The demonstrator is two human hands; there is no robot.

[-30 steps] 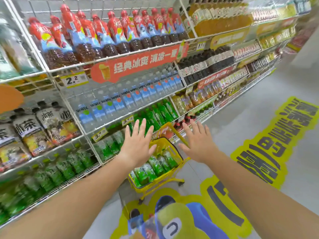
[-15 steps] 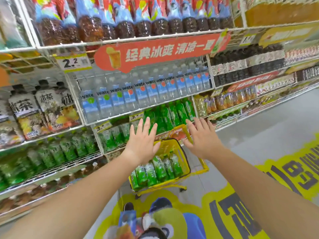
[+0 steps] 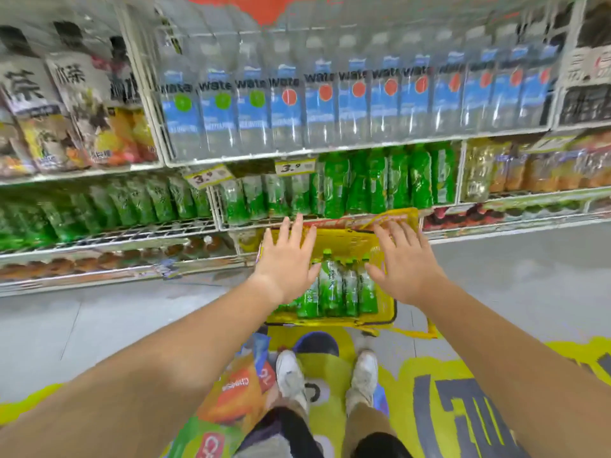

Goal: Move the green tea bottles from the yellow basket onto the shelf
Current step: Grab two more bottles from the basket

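Observation:
A yellow basket stands on the floor in front of the shelf, just beyond my feet. Several green tea bottles lie side by side inside it, caps pointing toward the shelf. My left hand hovers flat over the basket's left side with fingers spread and holds nothing. My right hand hovers over the right side, fingers straight, also holding nothing. On the shelf right behind the basket stand rows of green bottles.
Water bottles fill the shelf level above, under price tags. Tea bottles with white labels stand upper left, amber drinks at right. My white shoes stand on a yellow floor sticker. Grey floor lies either side.
The view has tilted down and closer to the shelf. Both hands have dropped from in front of the shelf to just above the basket, staying open.

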